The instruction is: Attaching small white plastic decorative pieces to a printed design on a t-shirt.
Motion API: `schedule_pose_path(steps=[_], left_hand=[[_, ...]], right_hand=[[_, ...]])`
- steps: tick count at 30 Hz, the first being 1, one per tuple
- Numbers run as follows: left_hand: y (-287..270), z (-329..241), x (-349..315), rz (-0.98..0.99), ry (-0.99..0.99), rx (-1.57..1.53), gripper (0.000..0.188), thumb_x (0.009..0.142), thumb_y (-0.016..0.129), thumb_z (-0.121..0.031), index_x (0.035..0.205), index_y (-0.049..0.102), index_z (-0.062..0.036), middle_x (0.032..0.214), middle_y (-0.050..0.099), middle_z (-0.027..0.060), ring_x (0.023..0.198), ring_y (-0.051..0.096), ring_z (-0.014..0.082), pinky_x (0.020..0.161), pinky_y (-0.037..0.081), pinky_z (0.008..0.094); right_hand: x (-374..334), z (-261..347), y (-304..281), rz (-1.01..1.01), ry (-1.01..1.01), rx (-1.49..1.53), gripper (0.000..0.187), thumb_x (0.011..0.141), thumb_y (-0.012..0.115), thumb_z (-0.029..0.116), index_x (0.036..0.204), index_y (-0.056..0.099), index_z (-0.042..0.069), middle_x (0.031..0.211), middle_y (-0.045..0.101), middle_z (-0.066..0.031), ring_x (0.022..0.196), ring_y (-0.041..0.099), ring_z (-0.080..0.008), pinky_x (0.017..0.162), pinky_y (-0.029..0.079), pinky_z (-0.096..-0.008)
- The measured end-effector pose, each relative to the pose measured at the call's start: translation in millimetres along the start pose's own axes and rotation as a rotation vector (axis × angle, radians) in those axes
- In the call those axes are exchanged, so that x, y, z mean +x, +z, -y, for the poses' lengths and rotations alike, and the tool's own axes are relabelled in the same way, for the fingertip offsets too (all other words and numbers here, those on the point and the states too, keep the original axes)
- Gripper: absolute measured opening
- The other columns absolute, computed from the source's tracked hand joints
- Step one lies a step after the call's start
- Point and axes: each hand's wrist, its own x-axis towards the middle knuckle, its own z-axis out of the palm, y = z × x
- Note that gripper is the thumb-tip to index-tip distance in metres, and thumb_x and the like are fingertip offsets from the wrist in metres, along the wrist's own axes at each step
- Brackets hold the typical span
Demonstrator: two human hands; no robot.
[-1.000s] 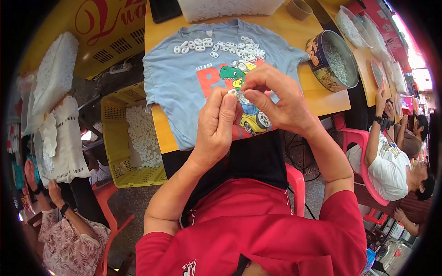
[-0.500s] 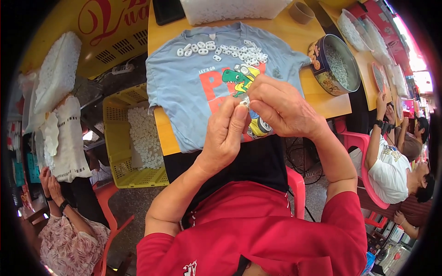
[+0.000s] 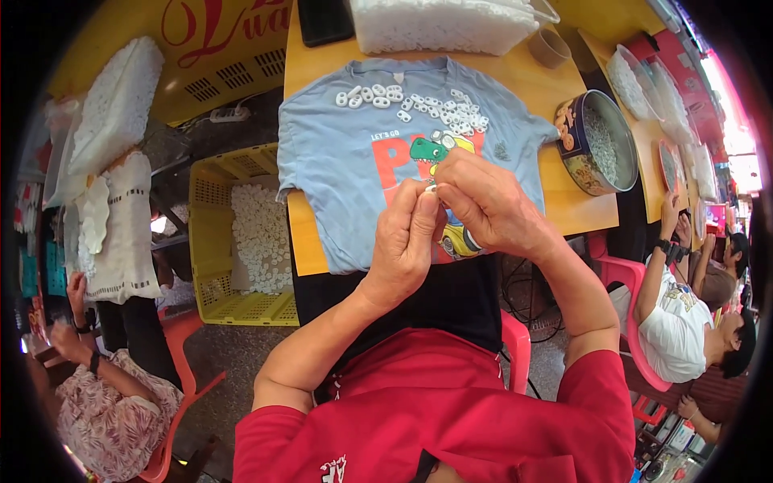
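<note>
Peeking from left hand (image 3: 403, 245), small white piece (image 3: 431, 188)

The blue T-shirt (image 3: 330, 149) was matt, creased cloth, the bench (image 3: 578, 214) smooth, wood-look board, the white pieces (image 3: 466, 127) smooth plastic, the tin (image 3: 573, 157) glossy metal, and the yellow crate (image 3: 207, 241) plastic.

A flat black rectangular object (image 3: 326, 22) lies at the far left corner of the wooden table (image 3: 584, 213), and a brown ring-shaped object (image 3: 550, 50) sits toward its far right. A white power strip (image 3: 230, 114) is located below the slotted yellow panel (image 3: 171, 78). Co-workers flank the station: one in a patterned shirt (image 3: 121, 414) on a red plastic chair (image 3: 182, 354), one in a white T-shirt (image 3: 675, 322) on a pink plastic chair (image 3: 634, 282).
</note>
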Motion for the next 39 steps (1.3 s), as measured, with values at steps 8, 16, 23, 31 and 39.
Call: schedule_pose_path(steps=[8, 16, 23, 31, 39], left_hand=[[-12, -2, 11, -0.056, -0.03, -0.052, 0.022, 0.106, 0.041, -0.019, 0.092, 0.05, -0.0041, 0.068, 0.045, -0.0014, 0.06, 0.041, 0.0073, 0.054, 0.036, 0.0245], [-18, 3, 22, -0.206, -0.022, -0.261, 0.023, 0.107, 0.039, -0.022, 0.092, 0.046, -0.0059, 0.072, 0.043, -0.0007, 0.062, 0.042, 0.0075, 0.056, 0.04, 0.0229], [-21, 2, 21, -0.217, -0.051, -0.233, 0.025, 0.107, 0.039, -0.024, 0.09, 0.044, -0.0064, 0.071, 0.042, -0.0002, 0.061, 0.043, 0.0066, 0.053, 0.039, 0.0212], [-21, 2, 20, -0.202, -0.047, -0.195, 0.026, 0.107, 0.039, -0.024, 0.088, 0.044, -0.0064, 0.069, 0.042, -0.0007, 0.061, 0.042, 0.0064, 0.052, 0.038, 0.0214], [-17, 4, 20, -0.202, -0.006, -0.169, 0.025, 0.107, 0.04, -0.022, 0.087, 0.044, -0.0061, 0.071, 0.042, -0.0007, 0.062, 0.041, 0.0069, 0.057, 0.039, 0.023]], right_hand=[[18, -11, 12, -0.058, -0.056, 0.008, 0.006, 0.093, 0.055, 0.002, 0.092, 0.056, -0.003, 0.084, 0.056, -0.0139, 0.075, 0.056, -0.0311, 0.066, 0.046, -0.0376], [70, -61, 11, -0.183, 0.074, -0.211, 0.014, 0.092, 0.063, 0.012, 0.091, 0.064, -0.002, 0.081, 0.06, -0.0132, 0.071, 0.058, -0.0261, 0.066, 0.047, -0.0346], [86, -82, 30, -0.185, 0.027, -0.563, 0.012, 0.085, 0.07, 0.02, 0.092, 0.071, 0.01, 0.09, 0.063, -0.0064, 0.083, 0.064, -0.029, 0.068, 0.051, -0.0399], [89, -79, 35, -0.169, -0.005, -0.578, 0.013, 0.083, 0.07, 0.016, 0.093, 0.066, 0.009, 0.09, 0.062, -0.0065, 0.085, 0.064, -0.0298, 0.068, 0.051, -0.0405], [89, -84, 30, -0.154, -0.056, -0.507, 0.016, 0.083, 0.069, 0.014, 0.096, 0.065, 0.005, 0.089, 0.064, -0.0098, 0.079, 0.065, -0.0271, 0.068, 0.051, -0.0377]])
